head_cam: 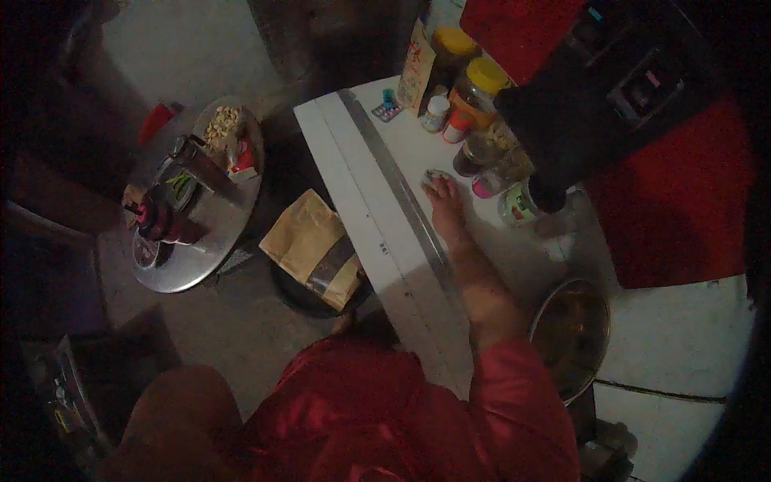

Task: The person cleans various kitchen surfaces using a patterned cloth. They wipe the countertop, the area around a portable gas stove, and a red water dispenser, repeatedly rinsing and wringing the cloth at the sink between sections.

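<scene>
My right hand [447, 202] rests on the white top [385, 156] of a chest-like appliance, its fingers over a small crumpled pale cloth [432, 179]. Jars and bottles stand just beyond: a white-capped bottle [436, 113], a red-capped bottle [458, 125], a dark jar [474, 155], and a jar with a greenish label [517, 205]. Below the near edge, a brown paper bag [307, 235] with a dark window sits in or on a round black container [295, 301]. My left hand cannot be made out; a small patch of skin beside the container is too dim to identify.
A round metal table [199, 274] at left bears a thermos [202, 165], a dark red bottle [168, 226] and a plate of peanuts [224, 123]. Yellow-lidded jars [486, 75] and blister packs [388, 108] stand farther back. A large round pot [569, 337] sits by my right arm.
</scene>
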The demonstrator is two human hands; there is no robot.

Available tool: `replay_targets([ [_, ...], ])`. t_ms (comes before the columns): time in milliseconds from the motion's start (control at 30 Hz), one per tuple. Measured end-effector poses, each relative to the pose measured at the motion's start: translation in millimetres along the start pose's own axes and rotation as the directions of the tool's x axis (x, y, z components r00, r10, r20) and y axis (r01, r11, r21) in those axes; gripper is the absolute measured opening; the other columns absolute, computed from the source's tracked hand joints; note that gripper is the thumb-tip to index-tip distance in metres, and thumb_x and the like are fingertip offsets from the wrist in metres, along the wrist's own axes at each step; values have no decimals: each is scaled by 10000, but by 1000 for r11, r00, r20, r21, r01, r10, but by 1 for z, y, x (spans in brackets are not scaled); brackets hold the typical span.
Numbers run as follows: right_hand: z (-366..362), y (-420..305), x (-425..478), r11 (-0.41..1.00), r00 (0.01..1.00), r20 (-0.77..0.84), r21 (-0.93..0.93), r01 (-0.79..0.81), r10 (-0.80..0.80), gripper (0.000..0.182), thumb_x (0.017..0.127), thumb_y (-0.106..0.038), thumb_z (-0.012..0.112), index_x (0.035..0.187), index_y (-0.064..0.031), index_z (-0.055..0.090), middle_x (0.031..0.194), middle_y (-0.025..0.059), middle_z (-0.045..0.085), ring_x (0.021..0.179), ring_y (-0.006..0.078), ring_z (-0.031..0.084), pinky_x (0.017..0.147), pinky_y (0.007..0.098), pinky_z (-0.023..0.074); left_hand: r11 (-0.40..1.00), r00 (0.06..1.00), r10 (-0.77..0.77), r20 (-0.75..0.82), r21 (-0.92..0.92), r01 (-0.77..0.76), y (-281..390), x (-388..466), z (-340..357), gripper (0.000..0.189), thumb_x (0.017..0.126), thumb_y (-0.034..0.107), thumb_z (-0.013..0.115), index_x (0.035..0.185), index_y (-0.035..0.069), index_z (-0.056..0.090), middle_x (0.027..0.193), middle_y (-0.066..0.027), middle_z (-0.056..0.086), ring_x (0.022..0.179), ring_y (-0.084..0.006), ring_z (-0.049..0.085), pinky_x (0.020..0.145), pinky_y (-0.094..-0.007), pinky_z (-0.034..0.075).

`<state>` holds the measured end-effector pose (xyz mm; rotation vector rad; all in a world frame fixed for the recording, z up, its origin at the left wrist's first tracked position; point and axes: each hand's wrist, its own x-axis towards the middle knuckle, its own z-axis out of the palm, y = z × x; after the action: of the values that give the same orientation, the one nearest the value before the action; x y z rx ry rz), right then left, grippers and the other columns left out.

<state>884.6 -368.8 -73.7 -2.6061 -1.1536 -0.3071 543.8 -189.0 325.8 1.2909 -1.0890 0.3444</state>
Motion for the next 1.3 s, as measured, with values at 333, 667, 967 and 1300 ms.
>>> replay_targets([
  [333,-64,5,-129,973,961,-219,-116,-200,171,295,807,-63,503,1086,-85,598,1201,123,521,1115,365,462,946,477,361,988,894,-67,-443,-157,-4,6,-51,-2,26,809,57,562,806,39,581,632,-33,520,484,-137,474,405,-265,363],
  [667,-211,-59,-144,-86,859,374,926,-368,349,434,888,-208,450,1291,-44,438,1178,84,532,1051,201,527,910,315,412,587,507,-795,-332,-214,781,-194,-119,24,356,927,199,514,1253,60,498,948,-40,581,836,-123,544,686,-253,432],
  [967,-274,-131,-101,131,926,92,980,-149,366,309,961,-136,379,1219,-7,491,1192,82,535,1092,161,493,943,279,377,513,516,-830,-213,-654,556,-219,-60,49,405,948,264,493,1293,60,436,1239,-59,515,1141,-182,487,975,-371,397],
  [1300,-257,-126,-104,459,859,-18,851,-255,511,198,938,-67,462,1075,15,578,1035,72,580,937,128,530,856,235,399,654,360,-756,-547,-623,429,-209,-61,42,222,922,121,528,1133,53,525,1066,-58,610,962,-164,588,836,-310,481],
])
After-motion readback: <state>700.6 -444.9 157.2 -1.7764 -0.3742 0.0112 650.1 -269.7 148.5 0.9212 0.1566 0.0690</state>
